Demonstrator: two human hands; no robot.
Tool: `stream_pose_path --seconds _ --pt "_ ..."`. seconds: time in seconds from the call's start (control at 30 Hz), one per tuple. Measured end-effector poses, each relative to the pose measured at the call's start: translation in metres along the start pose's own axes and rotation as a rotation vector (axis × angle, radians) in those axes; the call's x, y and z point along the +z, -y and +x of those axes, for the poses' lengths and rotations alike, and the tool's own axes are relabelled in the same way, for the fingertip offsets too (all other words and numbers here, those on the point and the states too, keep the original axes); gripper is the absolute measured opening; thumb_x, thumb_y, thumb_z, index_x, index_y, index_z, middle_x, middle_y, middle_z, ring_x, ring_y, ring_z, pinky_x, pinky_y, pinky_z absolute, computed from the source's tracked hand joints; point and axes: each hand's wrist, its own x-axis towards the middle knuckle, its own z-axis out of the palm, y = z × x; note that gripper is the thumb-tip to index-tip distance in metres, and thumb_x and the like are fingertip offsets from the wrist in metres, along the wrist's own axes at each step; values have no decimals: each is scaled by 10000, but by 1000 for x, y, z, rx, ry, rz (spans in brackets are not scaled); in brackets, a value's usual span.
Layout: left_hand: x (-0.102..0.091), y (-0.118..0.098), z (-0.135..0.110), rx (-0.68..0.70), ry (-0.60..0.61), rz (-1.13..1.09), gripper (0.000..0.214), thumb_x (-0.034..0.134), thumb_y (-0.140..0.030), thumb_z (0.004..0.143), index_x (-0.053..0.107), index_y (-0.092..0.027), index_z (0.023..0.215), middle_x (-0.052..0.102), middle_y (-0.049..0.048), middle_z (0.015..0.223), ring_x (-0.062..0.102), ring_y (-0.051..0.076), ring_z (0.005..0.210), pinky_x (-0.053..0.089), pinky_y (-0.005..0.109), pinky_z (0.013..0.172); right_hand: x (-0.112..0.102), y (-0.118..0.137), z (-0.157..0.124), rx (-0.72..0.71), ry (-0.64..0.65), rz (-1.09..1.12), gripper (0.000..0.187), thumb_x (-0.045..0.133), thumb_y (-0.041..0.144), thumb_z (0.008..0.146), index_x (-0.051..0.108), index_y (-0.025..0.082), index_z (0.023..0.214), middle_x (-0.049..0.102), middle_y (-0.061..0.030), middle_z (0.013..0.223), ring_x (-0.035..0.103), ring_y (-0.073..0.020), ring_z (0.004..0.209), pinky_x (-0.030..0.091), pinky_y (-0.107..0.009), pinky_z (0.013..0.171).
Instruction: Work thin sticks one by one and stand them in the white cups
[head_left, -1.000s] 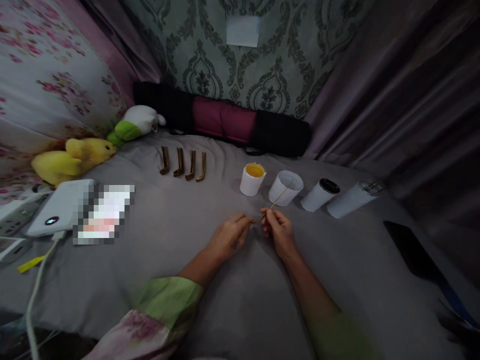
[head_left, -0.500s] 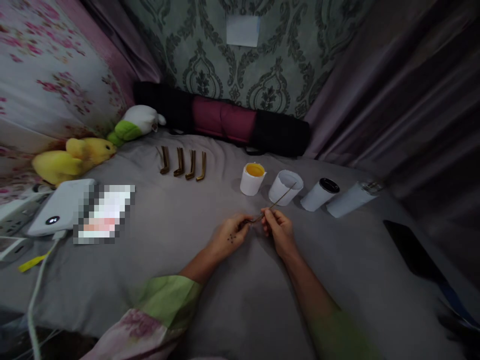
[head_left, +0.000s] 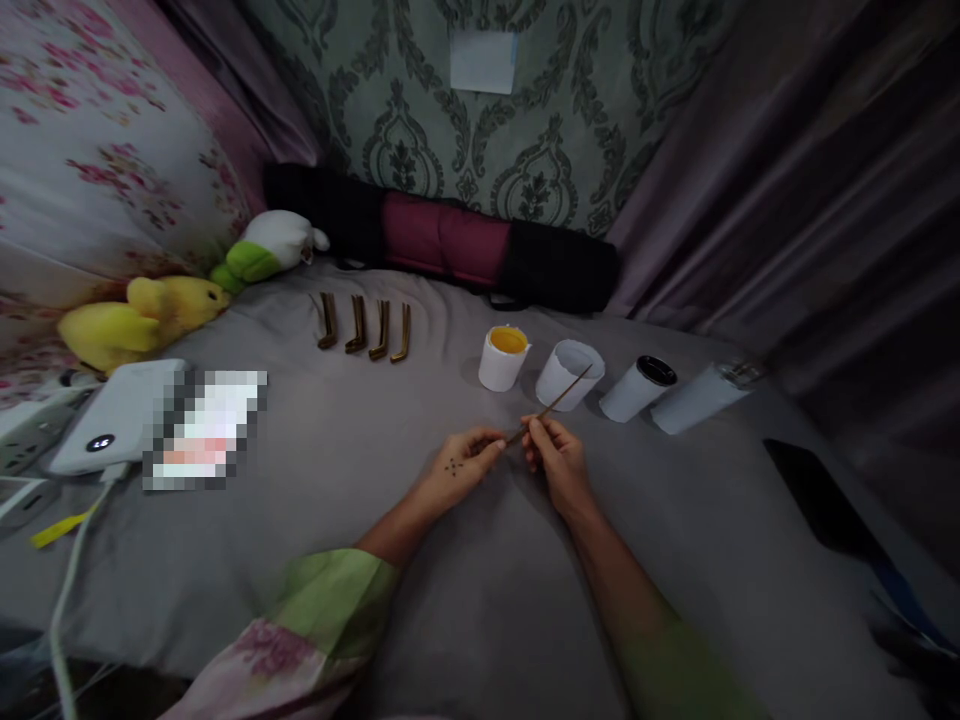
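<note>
My right hand pinches a thin brown stick, which slants up and to the right in front of a white cup. At the stick's lower end, the fingertips of my left hand are closed on it. Dark dots mark the back of that hand. Farther left on the grey sheet lie several small bundles of bent, golden-brown strips in a row. Whether the stick is of the same material, I cannot tell.
Beyond my hands stand a white cup with a yellow inside, a wider white cup, a black-topped cylinder and a long pale cylinder. Left are a power bank and plush toys; a phone lies right.
My left fingers have shifted slightly left, and the stick's lower end, bent before, now looks straighter. My right hand keeps nearly the same place.
</note>
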Motion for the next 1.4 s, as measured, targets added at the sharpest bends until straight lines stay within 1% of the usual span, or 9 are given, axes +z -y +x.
stream_pose_path --seconds 0.07,0.2,0.43,0.77,1.07,1.23,1.4 --pt "0 -1 0 -44 1 -38 312 493 -361 752 594 -119 921 553 4 657 439 59 467 350 190 436 0 0 0 -14 5 -2 344 531 463 724 588 163 883 500 17 610 425 -65 461 319 -180 388" --pt "0 -2 1 -109 15 -143 311 512 -362 739 587 -121 920 562 14 679 445 57 470 337 181 418 0 0 0 -34 9 -8 326 523 446 737 590 162 883 497 16 617 425 -63 467 324 -178 392" --pt "-3 1 -1 -173 87 -373 322 564 -341 718 576 -120 951 575 33 743 474 57 519 335 174 431 -2 1 0 -72 2 -65 333 503 440 752 585 151 898 497 12 616 429 -66 470 329 -173 385" --pt "-4 0 0 -277 141 -586 282 624 -261 691 587 -101 920 594 49 731 493 64 551 341 180 472 -3 -2 0 -94 -1 -102 307 478 418 773 583 162 904 481 20 608 418 -64 459 315 -179 392" --pt "-6 -4 -2 -352 197 -659 214 621 -189 698 604 -97 890 612 64 763 507 70 586 355 183 514 -2 2 -1 -107 -38 -146 268 463 385 780 585 162 864 476 25 590 417 -64 453 315 -184 410" --pt "-6 -3 -2 -387 186 -664 203 608 -148 703 600 -101 900 615 67 762 512 74 590 356 178 504 -1 3 -2 -100 -59 -151 272 470 394 770 593 161 838 480 24 579 418 -66 446 313 -185 405" --pt "-5 -3 -3 -381 178 -656 182 610 -143 702 604 -108 880 620 66 770 505 66 580 368 173 510 -2 3 -1 -69 -62 -137 293 478 421 761 582 161 849 472 30 577 409 -64 430 305 -185 392"
